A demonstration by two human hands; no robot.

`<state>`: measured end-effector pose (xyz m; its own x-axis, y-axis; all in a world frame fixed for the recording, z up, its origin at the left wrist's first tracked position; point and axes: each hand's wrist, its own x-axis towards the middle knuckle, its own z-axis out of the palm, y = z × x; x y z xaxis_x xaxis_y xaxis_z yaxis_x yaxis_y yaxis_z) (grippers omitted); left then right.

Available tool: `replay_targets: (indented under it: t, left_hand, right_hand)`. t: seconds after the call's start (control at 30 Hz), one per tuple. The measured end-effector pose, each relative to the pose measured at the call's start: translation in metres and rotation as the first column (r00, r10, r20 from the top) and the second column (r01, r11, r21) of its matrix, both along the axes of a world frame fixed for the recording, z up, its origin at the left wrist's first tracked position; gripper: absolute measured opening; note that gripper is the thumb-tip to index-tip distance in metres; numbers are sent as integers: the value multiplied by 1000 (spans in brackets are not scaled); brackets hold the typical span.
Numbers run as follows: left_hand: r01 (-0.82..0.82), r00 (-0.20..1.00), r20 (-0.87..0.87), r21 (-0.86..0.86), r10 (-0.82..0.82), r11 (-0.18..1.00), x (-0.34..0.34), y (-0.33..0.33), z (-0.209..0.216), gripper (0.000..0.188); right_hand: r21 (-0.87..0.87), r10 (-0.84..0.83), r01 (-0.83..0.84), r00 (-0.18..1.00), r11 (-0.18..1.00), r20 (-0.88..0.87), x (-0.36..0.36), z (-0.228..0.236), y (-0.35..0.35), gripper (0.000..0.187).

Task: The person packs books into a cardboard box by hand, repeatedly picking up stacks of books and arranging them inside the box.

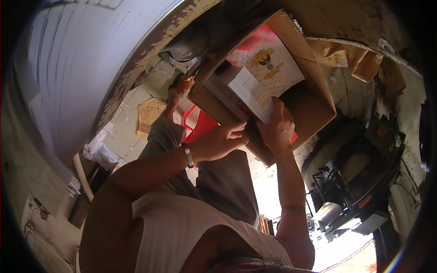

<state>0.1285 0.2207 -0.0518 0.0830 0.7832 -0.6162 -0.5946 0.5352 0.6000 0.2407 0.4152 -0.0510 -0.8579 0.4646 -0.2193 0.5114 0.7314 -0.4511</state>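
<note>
An open cardboard box [314,98] stands tilted in front of me. Inside it lie booklets with a white and red cover [284,59]. A stack of thin white booklets [249,88], spines showing, rests at the box's near left part. My right hand [278,125] reaches over the near side of the box and grips the near end of that stack. My left hand [224,142], a band on its wrist, is at the box's near left rim with its fingers curled around the edge. Its fingertips are partly hidden.
Left of me rises a big pile of white sheets [86,59] beside a worn board edge. A red plastic piece [200,127] and a flat piece of cardboard [150,117] lie lower down. Dark machinery [350,173] stands at the right. Crumpled brown paper [359,61] is behind the box.
</note>
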Motion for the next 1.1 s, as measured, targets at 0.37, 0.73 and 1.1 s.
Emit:
replay_targets:
  t: [0.37, 0.73, 1.1]
  left_hand:
    - [53, 997, -50, 23, -52, 998, -1, -6, -6, 74]
    - [195, 701, -712, 236, 33, 952, -39, 11, 44, 27]
    - [354, 647, -762, 330, 25, 875, -26, -15, 13, 20]
  right_hand:
    - [94, -63, 65, 998, 993, -26, 7, -22, -15, 74]
    - [110, -33, 43, 996, 993, -84, 16, -31, -33, 69]
    - [154, -124, 138, 987, 978, -98, 7, -31, -42, 63]
